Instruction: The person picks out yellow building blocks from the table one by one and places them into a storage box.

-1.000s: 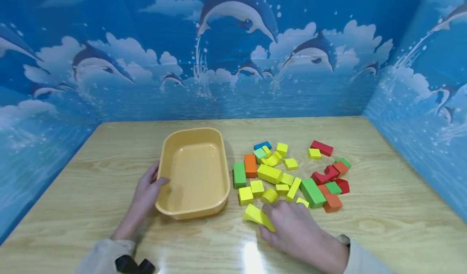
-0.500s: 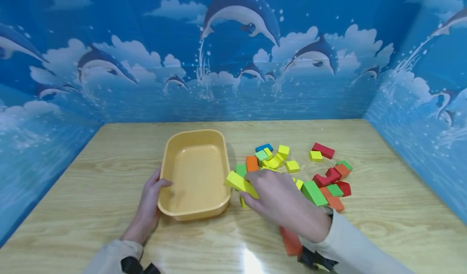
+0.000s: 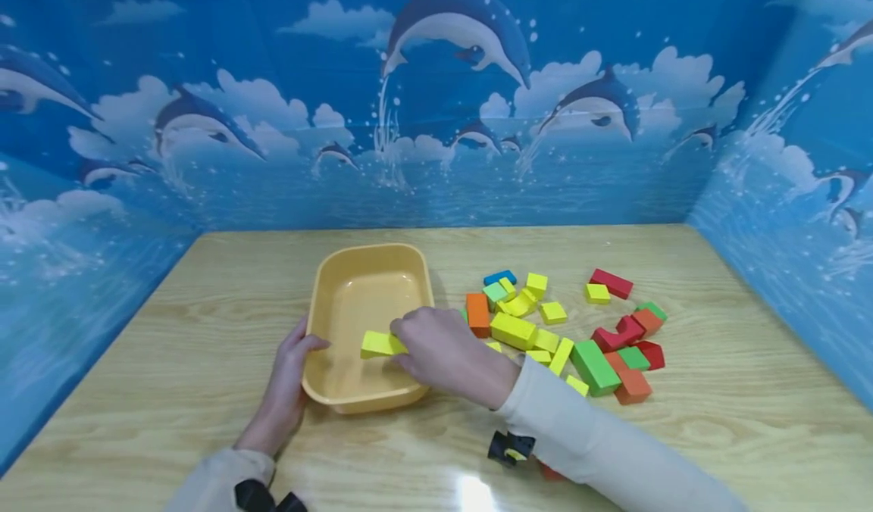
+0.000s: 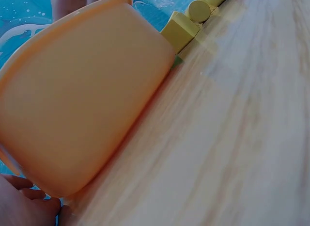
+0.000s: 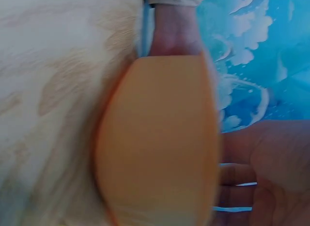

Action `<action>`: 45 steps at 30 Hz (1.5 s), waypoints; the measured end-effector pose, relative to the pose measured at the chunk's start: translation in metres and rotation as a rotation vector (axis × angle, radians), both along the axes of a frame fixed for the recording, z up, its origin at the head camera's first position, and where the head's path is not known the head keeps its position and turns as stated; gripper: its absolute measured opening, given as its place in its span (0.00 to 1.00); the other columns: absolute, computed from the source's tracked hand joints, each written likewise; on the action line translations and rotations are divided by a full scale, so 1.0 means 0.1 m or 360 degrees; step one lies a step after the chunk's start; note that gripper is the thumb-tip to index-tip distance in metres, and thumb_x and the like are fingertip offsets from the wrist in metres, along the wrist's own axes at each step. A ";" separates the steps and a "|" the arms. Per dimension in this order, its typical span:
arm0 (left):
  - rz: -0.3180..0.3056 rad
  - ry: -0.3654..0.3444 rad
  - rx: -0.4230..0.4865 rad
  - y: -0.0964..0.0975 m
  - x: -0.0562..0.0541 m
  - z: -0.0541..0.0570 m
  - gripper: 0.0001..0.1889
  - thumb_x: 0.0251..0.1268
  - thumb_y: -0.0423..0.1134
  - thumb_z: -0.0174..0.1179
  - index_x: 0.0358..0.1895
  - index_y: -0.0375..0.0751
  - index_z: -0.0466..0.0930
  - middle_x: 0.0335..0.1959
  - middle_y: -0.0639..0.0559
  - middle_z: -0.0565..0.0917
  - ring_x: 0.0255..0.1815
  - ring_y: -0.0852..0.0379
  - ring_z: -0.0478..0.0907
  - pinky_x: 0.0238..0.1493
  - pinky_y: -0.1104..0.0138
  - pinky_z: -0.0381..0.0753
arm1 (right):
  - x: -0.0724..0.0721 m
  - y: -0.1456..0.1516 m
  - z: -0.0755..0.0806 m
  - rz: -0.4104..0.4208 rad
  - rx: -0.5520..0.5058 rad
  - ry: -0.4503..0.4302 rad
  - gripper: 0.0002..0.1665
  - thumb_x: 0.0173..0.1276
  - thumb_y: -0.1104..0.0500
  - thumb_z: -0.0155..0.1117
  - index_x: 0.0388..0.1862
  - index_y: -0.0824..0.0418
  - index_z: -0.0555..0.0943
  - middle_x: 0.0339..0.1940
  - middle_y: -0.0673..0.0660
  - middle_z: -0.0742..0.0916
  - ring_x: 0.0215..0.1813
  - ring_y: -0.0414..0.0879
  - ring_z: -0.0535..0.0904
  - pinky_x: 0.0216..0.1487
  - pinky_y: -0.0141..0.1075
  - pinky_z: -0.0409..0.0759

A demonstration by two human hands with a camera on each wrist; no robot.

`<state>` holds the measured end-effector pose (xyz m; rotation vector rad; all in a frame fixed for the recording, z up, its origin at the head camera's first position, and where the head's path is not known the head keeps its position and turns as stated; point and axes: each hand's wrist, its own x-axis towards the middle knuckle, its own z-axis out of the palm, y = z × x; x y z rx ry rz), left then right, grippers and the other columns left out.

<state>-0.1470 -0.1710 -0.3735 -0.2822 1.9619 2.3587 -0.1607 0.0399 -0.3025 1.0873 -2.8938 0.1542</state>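
We have the right hand reaching in over the round-cornered, orange-tan plastic tray, thumb and fingers closed in a pinch on one end of the bright yellow oblong block; the block's free end points left above the tray's floor, and we cannot tell whether it touches; in the right wrist view the fingertips are lost behind the tray's wall; the left hand grips the tray's left side, thumb over the rim and fingers against the outer wall; the tray sits on the pale wood-grain tabletop, and the loose yellow, red, green, orange and blue blocks lie to its right; to do this step well, we would judge, the left hand should brace the tray against any nudge; we should lower the block until it lies flat, then part the fingers evenly so it neither tips nor skids; on the way out, we should raise the wrist enough that the pale fabric sleeve clears both the rim and the loose blocks beneath it.
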 end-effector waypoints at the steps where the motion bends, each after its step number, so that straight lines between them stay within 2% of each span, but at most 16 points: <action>1: 0.0002 -0.0008 0.0001 0.00 0.00 0.00 0.35 0.61 0.30 0.41 0.76 0.44 0.53 0.64 0.34 0.67 0.46 0.60 0.78 0.46 0.69 0.78 | -0.02 -0.02 -0.03 0.0003 0.0009 -0.0021 0.11 0.62 0.50 0.69 0.36 0.56 0.83 0.24 0.48 0.81 0.25 0.40 0.73 0.20 0.33 0.70; 3: -0.0002 -0.0028 -0.0002 0.01 0.00 0.00 0.36 0.61 0.30 0.41 0.76 0.44 0.52 0.64 0.34 0.67 0.46 0.60 0.78 0.46 0.69 0.78 | -0.05 -0.04 -0.08 0.0018 0.0033 -0.0054 0.12 0.61 0.50 0.69 0.36 0.56 0.84 0.23 0.47 0.81 0.23 0.39 0.71 0.21 0.31 0.69; 7: -0.0021 -0.0049 -0.0035 0.00 0.00 0.02 0.36 0.62 0.31 0.41 0.77 0.46 0.49 0.69 0.36 0.63 0.52 0.58 0.75 0.48 0.71 0.76 | -0.09 -0.06 -0.13 0.0075 0.0052 -0.0098 0.13 0.59 0.48 0.71 0.37 0.54 0.86 0.22 0.45 0.82 0.24 0.38 0.71 0.31 0.33 0.67; 10: -0.0038 -0.0046 -0.0043 0.00 -0.01 0.03 0.37 0.62 0.32 0.41 0.78 0.47 0.47 0.71 0.38 0.61 0.56 0.56 0.72 0.50 0.72 0.75 | -0.12 -0.07 -0.14 0.0121 0.0024 -0.0224 0.14 0.58 0.47 0.71 0.38 0.53 0.86 0.24 0.44 0.84 0.27 0.37 0.72 0.37 0.35 0.67; 14: -0.0030 -0.0061 -0.0015 0.00 -0.02 0.03 0.37 0.62 0.31 0.40 0.77 0.46 0.48 0.70 0.37 0.62 0.53 0.58 0.74 0.50 0.71 0.75 | -0.16 -0.09 -0.16 0.0187 -0.0003 -0.0428 0.15 0.59 0.45 0.70 0.39 0.53 0.87 0.25 0.43 0.83 0.28 0.36 0.73 0.36 0.31 0.70; 16: -0.0022 -0.0071 -0.0009 0.00 -0.02 0.02 0.37 0.62 0.31 0.40 0.77 0.47 0.48 0.69 0.37 0.63 0.50 0.60 0.75 0.49 0.71 0.75 | -0.18 -0.09 -0.17 0.0226 -0.0002 -0.0478 0.15 0.60 0.45 0.69 0.39 0.53 0.88 0.24 0.42 0.82 0.28 0.35 0.73 0.34 0.29 0.71; 20: -0.0026 -0.0068 -0.0015 0.00 -0.02 0.02 0.37 0.62 0.32 0.40 0.78 0.47 0.47 0.69 0.37 0.63 0.49 0.61 0.75 0.49 0.71 0.76 | -0.19 -0.09 -0.17 0.0275 0.0027 -0.0484 0.12 0.63 0.46 0.67 0.39 0.50 0.88 0.24 0.41 0.82 0.27 0.35 0.73 0.33 0.29 0.69; 25: -0.0021 -0.0037 -0.0019 0.01 -0.01 0.02 0.36 0.62 0.31 0.39 0.77 0.45 0.49 0.67 0.34 0.64 0.47 0.60 0.76 0.47 0.71 0.76 | -0.18 -0.08 -0.17 0.0313 -0.0013 -0.0529 0.10 0.68 0.52 0.63 0.41 0.51 0.89 0.30 0.42 0.86 0.27 0.35 0.72 0.33 0.28 0.70; 38: -0.0017 -0.0045 -0.0010 0.01 -0.02 0.01 0.36 0.61 0.31 0.39 0.77 0.44 0.50 0.67 0.35 0.64 0.47 0.61 0.76 0.48 0.71 0.76 | -0.18 -0.05 -0.19 0.0336 -0.0113 -0.0560 0.11 0.68 0.56 0.62 0.44 0.55 0.88 0.34 0.46 0.87 0.29 0.36 0.74 0.35 0.28 0.73; 41: -0.0022 -0.0045 -0.0013 0.01 -0.01 0.01 0.36 0.61 0.31 0.39 0.77 0.43 0.49 0.67 0.35 0.64 0.47 0.61 0.76 0.48 0.71 0.76 | -0.17 -0.02 -0.19 0.0353 -0.0207 -0.0536 0.12 0.68 0.57 0.63 0.46 0.57 0.87 0.37 0.48 0.88 0.35 0.37 0.78 0.41 0.29 0.75; 45: -0.0022 -0.0060 -0.0017 0.00 -0.01 0.02 0.36 0.61 0.31 0.40 0.77 0.45 0.49 0.67 0.35 0.64 0.47 0.60 0.76 0.47 0.71 0.76 | -0.18 0.08 -0.15 0.0366 -0.0392 -0.0388 0.11 0.67 0.58 0.63 0.45 0.59 0.87 0.42 0.50 0.88 0.47 0.44 0.81 0.55 0.39 0.74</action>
